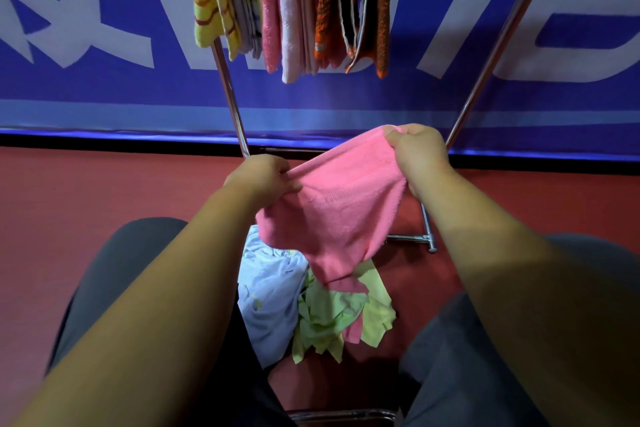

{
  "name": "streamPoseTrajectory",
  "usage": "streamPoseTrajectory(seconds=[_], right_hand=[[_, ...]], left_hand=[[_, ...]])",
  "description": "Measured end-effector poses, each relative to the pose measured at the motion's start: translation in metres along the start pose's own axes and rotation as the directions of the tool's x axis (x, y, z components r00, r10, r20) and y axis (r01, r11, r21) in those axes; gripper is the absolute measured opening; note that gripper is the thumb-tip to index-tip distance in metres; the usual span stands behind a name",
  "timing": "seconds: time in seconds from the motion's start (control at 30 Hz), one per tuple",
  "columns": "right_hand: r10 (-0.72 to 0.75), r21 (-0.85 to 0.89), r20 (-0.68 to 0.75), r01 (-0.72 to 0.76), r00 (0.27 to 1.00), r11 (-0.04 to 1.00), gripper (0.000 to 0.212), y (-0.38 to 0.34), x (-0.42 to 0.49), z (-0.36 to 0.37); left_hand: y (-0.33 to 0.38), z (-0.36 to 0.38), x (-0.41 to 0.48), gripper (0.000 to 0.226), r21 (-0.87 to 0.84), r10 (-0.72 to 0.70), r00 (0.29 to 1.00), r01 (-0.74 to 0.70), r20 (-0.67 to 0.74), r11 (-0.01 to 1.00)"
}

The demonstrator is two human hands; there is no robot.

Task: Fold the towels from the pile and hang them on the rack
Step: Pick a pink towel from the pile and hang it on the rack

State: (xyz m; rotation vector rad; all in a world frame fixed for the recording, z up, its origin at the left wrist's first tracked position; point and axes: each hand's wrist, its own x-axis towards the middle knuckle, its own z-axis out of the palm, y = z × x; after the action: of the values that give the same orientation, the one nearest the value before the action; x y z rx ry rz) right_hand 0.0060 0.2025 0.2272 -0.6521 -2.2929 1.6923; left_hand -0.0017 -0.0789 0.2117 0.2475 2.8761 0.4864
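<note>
A pink towel is stretched between my two hands above the floor. My left hand pinches its left edge. Its upper right corner is gripped by my right hand, which sits a little higher. The towel's lower part hangs down over the pile. That pile lies on the floor between my knees: a pale blue towel on the left and a light green towel on the right. Ahead stands the metal rack, with several folded towels in yellow, pink, white and orange hanging from its top.
The rack's right leg slants down to a foot bar on the red floor. A blue banner with white letters covers the wall behind. My grey-trousered knees flank the pile.
</note>
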Motion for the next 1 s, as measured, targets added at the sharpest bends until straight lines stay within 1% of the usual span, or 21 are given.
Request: streamPoseTrajectory(seconds=[0.07, 0.13, 0.23, 0.3, 0.4, 0.47, 0.5, 0.53, 0.57, 0.6, 0.63, 0.67, 0.7, 0.73, 0.77, 0.8, 0.83, 0.87, 0.9, 0.93, 1.0], right_hand=[[0.003, -0.039, -0.071, -0.006, 0.997, 0.999, 0.026, 0.002, 0.004, -0.003], [0.009, -0.069, -0.119, -0.017, 0.993, 0.997, 0.029, 0.005, 0.007, -0.005], [0.012, -0.106, -0.185, -0.032, 0.983, 0.994, 0.025, 0.008, 0.007, -0.007], [0.009, -0.119, -0.220, -0.036, 0.976, 0.992, 0.020, 0.009, 0.006, -0.009], [0.051, -0.093, -0.223, -0.074, 0.974, 0.993, 0.022, 0.009, 0.006, -0.011], [0.080, -0.186, -0.184, -0.115, 0.980, 0.976, 0.028, 0.009, 0.006, -0.011], [0.099, -0.235, -0.153, -0.133, 0.983, 0.963, 0.032, 0.009, 0.006, -0.011], [0.129, -0.255, -0.132, -0.159, 0.983, 0.954, 0.035, 0.010, 0.005, -0.011], [0.173, -0.210, -0.109, -0.193, 0.979, 0.959, 0.036, 0.007, 0.004, -0.010], [0.204, -0.205, -0.083, -0.217, 0.975, 0.954, 0.036, 0.006, 0.005, -0.009], [0.220, -0.209, -0.055, -0.227, 0.974, 0.951, 0.034, 0.003, 0.002, -0.009], [0.203, -0.260, -0.023, -0.202, 0.979, 0.944, 0.032, 0.002, 0.002, -0.008], [0.195, -0.341, -0.023, -0.191, 0.981, 0.921, 0.031, -0.008, -0.011, -0.008], [0.133, -0.565, 0.055, -0.079, 0.990, 0.821, 0.032, -0.010, -0.019, -0.007], [0.082, -0.702, 0.118, 0.024, 0.990, 0.712, 0.032, -0.015, -0.028, -0.007], [0.070, -0.735, 0.151, 0.065, 0.986, 0.675, 0.033, -0.019, -0.033, -0.006], [0.064, -0.693, 0.140, 0.052, 0.988, 0.719, 0.033, -0.020, -0.034, -0.007], [0.142, -0.564, 0.097, -0.064, 0.985, 0.823, 0.033, -0.017, -0.031, -0.004], [0.275, -0.311, 0.072, -0.241, 0.959, 0.919, 0.033, -0.014, -0.025, -0.001], [0.287, -0.202, 0.109, -0.262, 0.952, 0.944, 0.032, -0.007, -0.019, 0.001], [0.221, -0.136, 0.117, -0.204, 0.968, 0.969, 0.027, 0.001, -0.016, 0.008]], left_hand=[[-0.002, 0.003, 0.002, 0.035, 0.058, -0.053, 0.998, 0.052, 0.015, 0.997], [-0.001, 0.004, 0.000, 0.018, 0.128, -0.116, 0.993, 0.112, 0.028, 0.986], [0.000, 0.005, -0.004, 0.034, 0.202, -0.202, 0.979, 0.196, 0.013, 0.960], [-0.002, 0.005, -0.001, 0.035, 0.186, -0.240, 0.971, 0.231, 0.025, 0.955], [-0.004, 0.001, 0.004, 0.045, 0.065, -0.270, 0.962, 0.268, 0.029, 0.961], [0.003, -0.004, 0.000, 0.051, -0.034, -0.244, 0.969, 0.246, 0.045, 0.969], [0.007, -0.004, -0.001, 0.053, -0.149, -0.237, 0.968, 0.246, 0.078, 0.958], [0.011, -0.003, -0.003, 0.054, -0.297, -0.236, 0.963, 0.265, 0.131, 0.917], [0.016, -0.002, -0.004, 0.056, -0.448, -0.235, 0.955, 0.293, 0.181, 0.845], [0.018, -0.001, -0.005, 0.058, -0.554, -0.234, 0.949, 0.314, 0.213, 0.771], [0.021, -0.001, -0.005, 0.059, -0.607, -0.245, 0.944, 0.330, 0.221, 0.723], [0.021, 0.000, -0.004, 0.062, -0.637, -0.261, 0.939, 0.344, 0.224, 0.690], [0.022, 0.001, -0.004, 0.064, -0.661, -0.274, 0.935, 0.353, 0.225, 0.662], [0.023, 0.001, -0.004, 0.062, -0.684, -0.276, 0.933, 0.358, 0.231, 0.636], [0.023, 0.001, -0.005, 0.058, -0.700, -0.268, 0.931, 0.363, 0.248, 0.615], [0.022, 0.002, -0.005, 0.050, -0.706, -0.254, 0.929, 0.370, 0.269, 0.604], [0.021, 0.003, -0.005, 0.041, -0.699, -0.241, 0.926, 0.378, 0.292, 0.607], [0.021, 0.003, -0.006, 0.031, -0.685, -0.232, 0.923, 0.384, 0.307, 0.619], [0.020, 0.004, -0.006, 0.025, -0.668, -0.224, 0.923, 0.382, 0.313, 0.639], [0.020, 0.005, -0.006, 0.023, -0.654, -0.219, 0.923, 0.379, 0.315, 0.655], [0.024, 0.006, -0.006, 0.024, -0.647, -0.221, 0.930, 0.364, 0.295, 0.670]])
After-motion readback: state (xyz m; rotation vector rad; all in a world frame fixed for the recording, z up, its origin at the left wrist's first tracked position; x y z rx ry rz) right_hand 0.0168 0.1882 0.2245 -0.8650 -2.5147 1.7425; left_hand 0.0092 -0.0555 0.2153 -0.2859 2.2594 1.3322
